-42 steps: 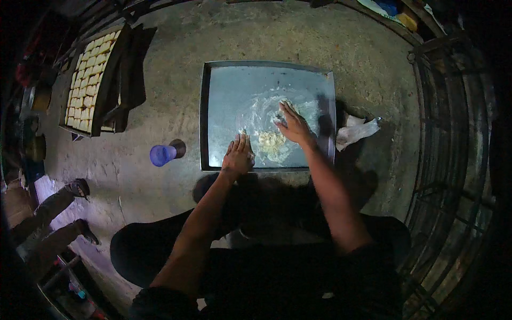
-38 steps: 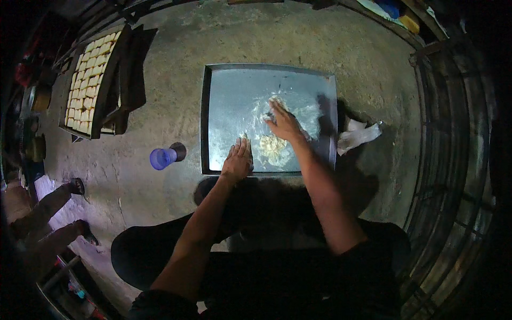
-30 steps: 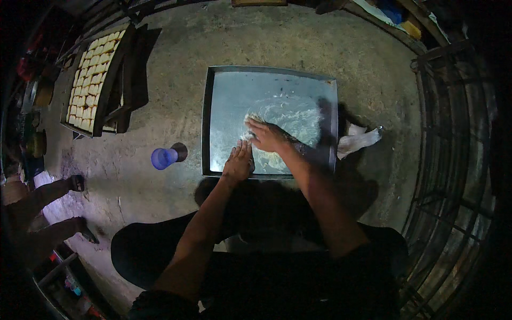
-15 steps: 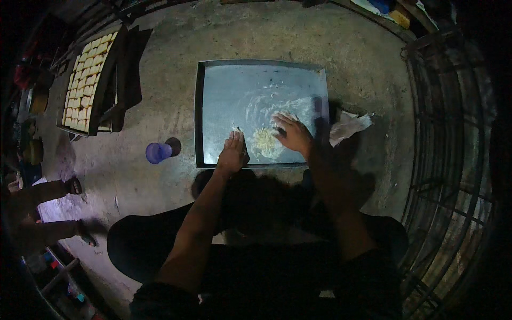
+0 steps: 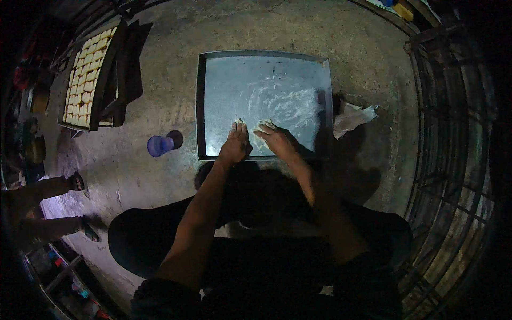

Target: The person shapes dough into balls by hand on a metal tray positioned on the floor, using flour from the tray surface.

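A large shallow metal tray [image 5: 224, 80] lies on the floor in front of me, its base smeared with white, pasty streaks. My left hand [image 5: 234, 144] rests in its near part, fingers stretched out together, with a whitish bit at the fingertips. To the right of it, my right hand [image 5: 278, 141] lies low on the tray bottom, fingers extended leftward and coated in pale paste [image 5: 265, 126]. The palm covers whatever is beneath it. The two hands are close together but apart.
A purple plastic cup [image 5: 158, 145] stands left of the tray. Further left a rack holds a tray of pale dough pieces [image 5: 85, 80]. A crumpled whitish sheet [image 5: 354, 118] lies at the tray's right. Metal bars [image 5: 448, 160] line the right side; another person's feet [image 5: 77, 181] are at left.
My right hand has moved left toward my left hand, over the pale yellowish crumbly heap, which is now hidden. My left hand stays in nearly the same place.
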The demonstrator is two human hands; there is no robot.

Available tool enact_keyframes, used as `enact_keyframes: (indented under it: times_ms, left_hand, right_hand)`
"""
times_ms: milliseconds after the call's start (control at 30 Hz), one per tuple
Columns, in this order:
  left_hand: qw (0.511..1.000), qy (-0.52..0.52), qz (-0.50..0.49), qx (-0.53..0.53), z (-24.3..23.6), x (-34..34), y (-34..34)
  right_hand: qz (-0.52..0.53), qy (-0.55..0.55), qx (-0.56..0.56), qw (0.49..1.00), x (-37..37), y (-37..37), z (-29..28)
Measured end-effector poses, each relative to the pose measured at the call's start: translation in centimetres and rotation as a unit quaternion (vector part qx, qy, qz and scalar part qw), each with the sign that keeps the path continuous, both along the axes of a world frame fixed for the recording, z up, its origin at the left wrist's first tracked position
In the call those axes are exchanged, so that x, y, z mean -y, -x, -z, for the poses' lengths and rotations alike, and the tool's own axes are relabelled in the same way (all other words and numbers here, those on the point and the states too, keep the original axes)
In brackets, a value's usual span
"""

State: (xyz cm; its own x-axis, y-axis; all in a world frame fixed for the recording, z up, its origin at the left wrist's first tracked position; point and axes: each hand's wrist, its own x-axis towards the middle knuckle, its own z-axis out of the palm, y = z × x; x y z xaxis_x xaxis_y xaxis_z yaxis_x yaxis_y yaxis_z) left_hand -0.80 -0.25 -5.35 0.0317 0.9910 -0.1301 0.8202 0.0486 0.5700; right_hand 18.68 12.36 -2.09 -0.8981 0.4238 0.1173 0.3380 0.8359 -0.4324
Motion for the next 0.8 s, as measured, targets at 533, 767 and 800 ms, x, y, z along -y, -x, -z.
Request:
enact_keyframes:
  times_ms: [533,767,800]
  left_hand:
    - [0.996,0.065,-0.057,0.036,-2.5,0.5,-0.3]
    - [0.994,0.104,-0.044,0.011,-4.3,-0.5,-1.1]
    - [0.995,0.097,-0.038,0.002,-2.8,-0.6,-0.9]
  right_hand:
    - [0.056,0.006,0.165,0.985,-0.2,1.9,-4.4]
    - [0.059,0.114,0.350,0.928,-0.3,2.5,-5.6]
    - [0.061,0.098,0.346,0.931,-0.9,2.3,-5.2]
